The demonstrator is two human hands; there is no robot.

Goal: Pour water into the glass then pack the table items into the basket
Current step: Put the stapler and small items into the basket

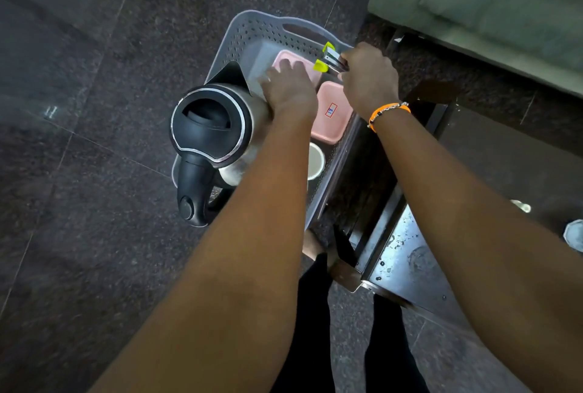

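Note:
A grey perforated basket (pixel 252 33) sits on the dark floor. A steel electric kettle (pixel 211 127) with a black lid and handle stands in its near left part. Two pink containers lie inside: one (pixel 332 111) bearing a small label, the other (pixel 312 72) further back. A white cup (pixel 315 160) stands near the right wall. My left hand (pixel 287 86) reaches down inside the basket, fingers stretched over the far pink container. My right hand (pixel 369 77) grips metal tongs with yellow-green tips (pixel 328 59) above the basket's far right rim.
A dark table (pixel 407 253) with a worn metal surface stands right of the basket. A green sofa (pixel 489 4) fills the top right. Small pale objects (pixel 574 235) lie at the right edge. My legs in black trousers show below.

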